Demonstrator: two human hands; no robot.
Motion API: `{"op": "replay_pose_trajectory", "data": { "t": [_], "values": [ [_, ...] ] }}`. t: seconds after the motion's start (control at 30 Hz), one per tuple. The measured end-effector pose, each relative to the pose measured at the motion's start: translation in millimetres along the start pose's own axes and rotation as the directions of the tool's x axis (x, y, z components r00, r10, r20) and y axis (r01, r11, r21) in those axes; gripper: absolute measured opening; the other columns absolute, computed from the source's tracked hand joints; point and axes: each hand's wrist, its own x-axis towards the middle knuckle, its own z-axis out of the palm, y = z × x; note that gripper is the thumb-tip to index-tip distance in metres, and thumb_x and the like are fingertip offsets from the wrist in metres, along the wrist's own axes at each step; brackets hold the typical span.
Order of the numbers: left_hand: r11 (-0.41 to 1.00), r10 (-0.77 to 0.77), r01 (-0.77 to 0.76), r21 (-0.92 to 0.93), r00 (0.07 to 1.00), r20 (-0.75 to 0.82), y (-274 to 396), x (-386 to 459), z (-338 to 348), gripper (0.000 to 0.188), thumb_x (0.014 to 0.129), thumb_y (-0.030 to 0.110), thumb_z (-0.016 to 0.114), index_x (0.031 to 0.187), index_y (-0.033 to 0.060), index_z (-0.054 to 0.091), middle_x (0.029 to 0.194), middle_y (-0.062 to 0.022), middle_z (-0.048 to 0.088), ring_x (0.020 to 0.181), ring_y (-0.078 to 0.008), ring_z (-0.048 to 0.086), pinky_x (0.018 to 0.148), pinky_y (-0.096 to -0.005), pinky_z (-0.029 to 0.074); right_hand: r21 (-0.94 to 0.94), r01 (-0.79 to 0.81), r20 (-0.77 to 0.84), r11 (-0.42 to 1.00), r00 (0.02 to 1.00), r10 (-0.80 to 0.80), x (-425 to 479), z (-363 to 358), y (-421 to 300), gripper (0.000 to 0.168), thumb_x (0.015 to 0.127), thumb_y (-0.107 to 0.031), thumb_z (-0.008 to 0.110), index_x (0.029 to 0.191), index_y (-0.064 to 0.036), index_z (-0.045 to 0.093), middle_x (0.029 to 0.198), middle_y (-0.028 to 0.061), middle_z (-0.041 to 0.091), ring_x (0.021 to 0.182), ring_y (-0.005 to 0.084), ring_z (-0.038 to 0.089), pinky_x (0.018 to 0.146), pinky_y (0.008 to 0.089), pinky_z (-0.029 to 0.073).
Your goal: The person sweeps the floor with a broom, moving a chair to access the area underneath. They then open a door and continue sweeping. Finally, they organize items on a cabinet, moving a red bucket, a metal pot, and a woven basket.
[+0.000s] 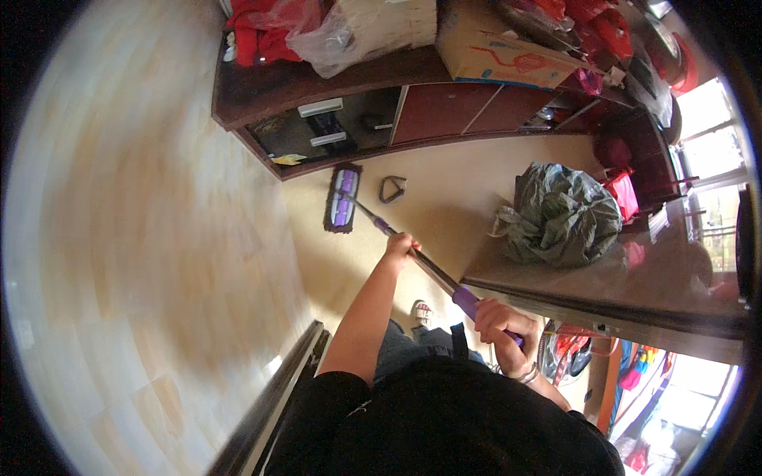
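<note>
A flat mop with a purple and grey head [343,199] and a dark fringed pad lies on the tan floor beside the corner of a dark wood cabinet. Its metal pole slants down to the right towards my body. My left hand [401,247] is closed round the lower pole. Further up, my right hand [506,333] grips the purple handle near its end. On the floor to the right of the mop head is a small black looped strap or handle [393,189].
The cabinet [440,113] with sliding doors runs along the far side, bearing a cardboard box [506,56] and plastic bags. A large grey-green plastic bag [562,214] sits on a glossy dark table [667,291] at right. A dark-edged panel [277,392] stands at lower left.
</note>
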Motion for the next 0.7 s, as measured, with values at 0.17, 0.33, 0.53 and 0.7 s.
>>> {"op": "replay_pose_trajectory", "data": {
  "t": [0.17,0.33,0.53,0.7],
  "values": [
    [0.988,-0.029,0.027,0.152,0.999,0.013,-11.2,13.2,8.0,0.021,0.083,-0.002,0.037,0.104,-0.0012,0.037,0.08,-0.0147,0.048,0.057,-0.0218,0.052,0.051,-0.0391,0.05,-0.089,0.01,-0.116,0.996,0.993,-0.02,-6.9,7.6,-15.7,0.011,0.07,0.001,0.046,0.061,0.001,0.051,0.063,0.0097,0.054,0.066,0.0228,0.053,0.078,0.0393,0.042],
    [0.985,-0.115,0.114,0.132,0.993,0.006,-47.7,-10.1,28.3,0.024,0.079,-0.005,0.039,0.102,-0.0014,0.039,0.08,-0.015,0.049,0.06,-0.024,0.055,0.054,-0.0418,0.054,-0.021,0.0,-0.219,1.0,0.976,-0.005,-21.4,-25.6,-29.5,0.015,0.07,0.0,0.044,0.057,0.001,0.05,0.062,0.0107,0.054,0.063,0.0228,0.053,0.078,0.0407,0.043],
    [0.993,-0.099,0.101,-0.053,0.994,0.05,-108.3,-42.2,52.2,0.01,0.077,-0.003,0.042,0.085,0.0026,0.042,0.07,-0.0101,0.046,0.055,-0.0204,0.052,0.054,-0.0361,0.054,0.044,-0.061,-0.073,0.997,0.995,0.064,-39.5,-96.4,-50.5,0.015,0.069,-0.004,0.049,0.055,0.003,0.051,0.058,0.0113,0.054,0.059,0.0225,0.052,0.069,0.0368,0.043],
    [0.981,-0.016,0.02,-0.195,1.0,0.023,-168.6,-70.8,82.2,0.01,0.079,-0.001,0.045,0.071,0.0046,0.043,0.067,-0.0085,0.044,0.057,-0.0207,0.051,0.058,-0.037,0.053,0.058,-0.025,0.063,0.998,0.998,0.021,-47.2,-149.3,-71.9,0.012,0.063,-0.003,0.052,0.052,0.0,0.05,0.054,0.009,0.053,0.053,0.0233,0.052,0.063,0.0363,0.043]
  ]
}}
